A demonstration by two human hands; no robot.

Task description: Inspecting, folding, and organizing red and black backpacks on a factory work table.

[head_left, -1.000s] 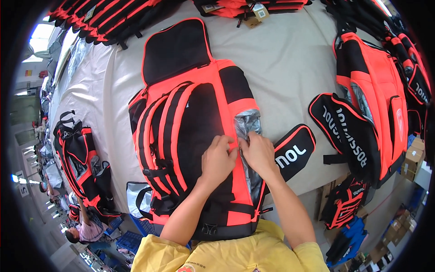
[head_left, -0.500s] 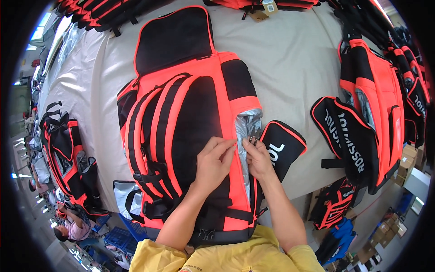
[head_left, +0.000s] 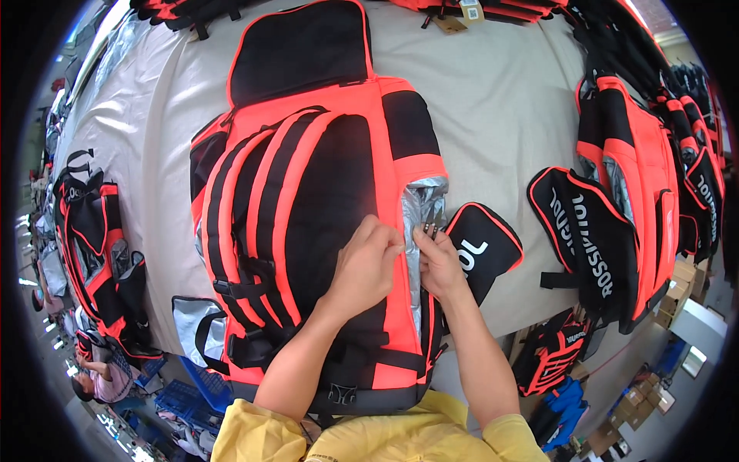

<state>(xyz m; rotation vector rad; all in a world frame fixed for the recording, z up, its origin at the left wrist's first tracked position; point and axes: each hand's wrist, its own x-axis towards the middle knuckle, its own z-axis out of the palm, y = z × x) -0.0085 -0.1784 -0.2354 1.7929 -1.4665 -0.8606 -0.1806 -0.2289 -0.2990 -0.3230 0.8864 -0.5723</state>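
Observation:
A large neon-orange and black backpack (head_left: pixel 331 177) lies on the cloth-covered table in front of me, straps upward, its black flap (head_left: pixel 300 50) folded out at the far end. On its right side a pocket gapes, showing silver lining (head_left: pixel 419 204). My left hand (head_left: pixel 369 258) is closed in a pinch at the orange edge of that pocket; what its fingertips hold is too small to make out. Close by on the right, my right hand (head_left: pixel 440 262) is closed around a small dark tool with metal glints (head_left: pixel 429 229), mostly hidden. Beside it lies a black side flap (head_left: pixel 485 242) with orange piping.
Similar orange and black bags lie at the table's left (head_left: pixel 96 262) and right (head_left: pixel 631 200). More are piled along the far edge (head_left: pixel 185 11). Blue crates (head_left: pixel 185 400) and a seated person (head_left: pixel 104 381) are at the lower left; cardboard boxes (head_left: pixel 639 400) stand at the lower right.
My left hand has turned slightly, its knuckles now higher and its fingers more curled. The right hand stays by the silver lining. The whole view has shifted a little.

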